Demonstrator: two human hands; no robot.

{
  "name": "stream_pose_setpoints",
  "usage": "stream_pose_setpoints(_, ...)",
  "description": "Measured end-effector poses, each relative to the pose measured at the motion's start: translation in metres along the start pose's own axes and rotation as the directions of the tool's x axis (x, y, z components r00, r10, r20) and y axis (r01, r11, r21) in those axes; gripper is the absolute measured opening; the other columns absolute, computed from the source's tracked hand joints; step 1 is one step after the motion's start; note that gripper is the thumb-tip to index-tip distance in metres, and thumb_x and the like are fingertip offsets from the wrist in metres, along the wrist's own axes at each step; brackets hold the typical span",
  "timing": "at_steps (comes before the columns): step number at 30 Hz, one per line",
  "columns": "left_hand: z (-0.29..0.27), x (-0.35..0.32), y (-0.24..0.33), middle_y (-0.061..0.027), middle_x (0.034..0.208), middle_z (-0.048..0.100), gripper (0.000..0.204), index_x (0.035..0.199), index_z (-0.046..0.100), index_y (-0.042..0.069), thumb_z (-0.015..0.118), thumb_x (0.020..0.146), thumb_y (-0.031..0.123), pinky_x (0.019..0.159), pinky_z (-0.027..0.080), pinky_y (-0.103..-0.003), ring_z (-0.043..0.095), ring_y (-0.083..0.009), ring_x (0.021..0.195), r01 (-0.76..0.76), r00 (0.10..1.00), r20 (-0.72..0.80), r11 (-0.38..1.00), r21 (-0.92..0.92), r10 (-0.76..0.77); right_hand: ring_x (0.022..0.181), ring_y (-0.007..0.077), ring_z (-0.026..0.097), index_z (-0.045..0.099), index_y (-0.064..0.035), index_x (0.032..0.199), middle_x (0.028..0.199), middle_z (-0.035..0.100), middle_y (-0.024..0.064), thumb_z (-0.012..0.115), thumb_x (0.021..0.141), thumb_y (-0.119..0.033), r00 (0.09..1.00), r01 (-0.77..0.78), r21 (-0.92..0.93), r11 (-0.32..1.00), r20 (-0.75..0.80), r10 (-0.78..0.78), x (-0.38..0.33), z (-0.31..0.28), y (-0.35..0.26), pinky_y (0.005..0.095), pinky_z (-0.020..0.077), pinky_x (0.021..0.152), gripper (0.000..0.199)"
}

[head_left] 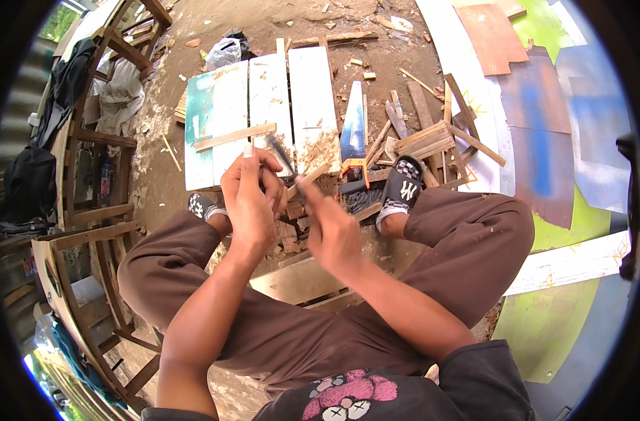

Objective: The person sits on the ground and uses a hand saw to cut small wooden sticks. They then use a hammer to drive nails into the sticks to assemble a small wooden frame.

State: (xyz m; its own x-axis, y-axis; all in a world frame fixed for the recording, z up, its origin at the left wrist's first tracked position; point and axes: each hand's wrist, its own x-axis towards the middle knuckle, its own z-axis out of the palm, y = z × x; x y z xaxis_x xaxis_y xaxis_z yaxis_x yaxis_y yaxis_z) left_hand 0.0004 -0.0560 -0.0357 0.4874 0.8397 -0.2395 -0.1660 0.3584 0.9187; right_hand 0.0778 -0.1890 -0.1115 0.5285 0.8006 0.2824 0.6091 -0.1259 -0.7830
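My left hand (251, 200) is raised over the near edge of a low white-topped bench (267, 84), its fingers curled in and one fingertip pointing up. Whatever it pinches is hidden. Close on its right, my right hand (334, 231) is closed around a dark, narrow tool (283, 153), blurred, whose shaft slants up and left past the left fingers. A pale wood strip (311, 179) shows just beyond the right hand; I cannot tell whether either hand touches it. Another thin strip of wood (236, 136) lies across the bench boards.
A handsaw (353, 126) with an orange handle leans at the bench's right side. Beside my sandalled foot (404, 182) lies a heap of wood offcuts (428, 140). Wooden frames (99, 137) stand at left; painted panels (537, 126) cover the right. A plastic bag (224, 52) sits behind the bench.
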Motion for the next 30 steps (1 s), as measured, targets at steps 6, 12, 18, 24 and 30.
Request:
stream_pose_setpoints(6,0.005,0.0,0.001,0.0027,0.05,0.032,0.041,0.09,0.055,0.003,0.038,0.116,0.03,0.038,0.022,-0.026,0.023,-0.0075,0.039,-0.013,1.0,0.012,1.0,0.016,0.013,0.056,0.0273,0.063,0.049,-0.0088,0.157,0.077,0.065,0.0156,0.058,0.092,0.009,0.987,0.153,0.083,0.985,-0.059,-0.149,-0.004,0.009,0.006,0.044,0.0534,0.05,0.068)
stream_pose_setpoints(12,0.004,0.001,0.004,0.0017,0.051,0.033,0.043,0.091,0.054,0.001,0.037,0.117,0.03,0.036,0.026,-0.027,0.027,-0.0083,0.039,0.011,0.997,-0.072,0.999,-0.035,-0.014,0.054,0.0271,0.062,0.051,-0.0079,0.156,0.071,0.061,0.0129,0.059,0.094,0.007,0.994,-0.036,0.006,0.999,-0.106,0.036,-0.003,0.016,0.009,0.0429,0.0518,0.048,0.064)
stream_pose_setpoints(18,0.005,0.001,0.002,0.002,0.052,0.032,0.043,0.09,0.054,0.001,0.035,0.118,0.028,0.036,0.026,-0.027,0.026,-0.0082,0.039,0.003,0.994,-0.107,0.999,-0.049,-0.009,0.053,0.0269,0.061,0.052,-0.0106,0.156,0.071,0.059,0.0125,0.058,0.1,0.002,0.989,0.086,0.021,0.996,-0.123,-0.083,-0.003,0.018,0.007,0.0428,0.0508,0.048,0.058)
stream_pose_setpoints(24,0.006,0.0,0.002,0.0016,0.052,0.032,0.042,0.09,0.054,0.001,0.036,0.118,0.028,0.036,0.026,-0.028,0.026,-0.009,0.04,0.005,0.997,-0.075,1.0,-0.012,-0.006,0.05,0.0259,0.058,0.049,-0.0115,0.158,0.07,0.056,0.011,0.059,0.102,-0.002,0.974,0.207,0.049,0.977,-0.104,-0.201,-0.004,0.017,0.002,0.0421,0.0496,0.045,0.057)
stream_pose_setpoints(30,0.002,0.002,0.003,0.0017,0.052,0.032,0.041,0.091,0.053,0.0,0.037,0.117,0.028,0.036,0.026,-0.027,0.026,-0.0087,0.039,0.005,0.988,-0.155,0.996,-0.087,-0.018,0.056,0.0302,0.062,0.049,-0.0116,0.158,0.075,0.061,0.014,0.058,0.098,0.004,0.996,-0.01,-0.046,0.999,-0.086,0.006,-0.008,0.022,0.011,0.0444,0.0522,0.051,0.062)
